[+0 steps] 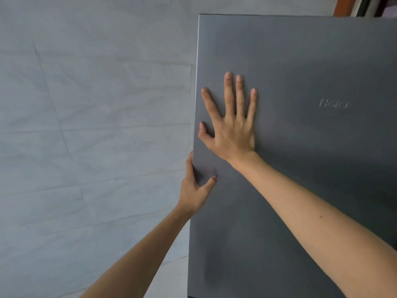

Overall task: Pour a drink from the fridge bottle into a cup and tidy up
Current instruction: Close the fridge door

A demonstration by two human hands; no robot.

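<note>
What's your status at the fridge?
Right hand flat on dark grey fridge door. Left hand grips its left edge. No bottle or cup visible.

One word only was there to be read: "Haier", in raised letters the same grey as the fridge door (pixel 300 147), faint, out on the right part of the panel. No other text, number or sign could be read.

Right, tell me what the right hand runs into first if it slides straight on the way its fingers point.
Nothing, apparently: the right hand lies flat on the fridge door, fingers pointing up its bare grey face towards the top edge.
</note>
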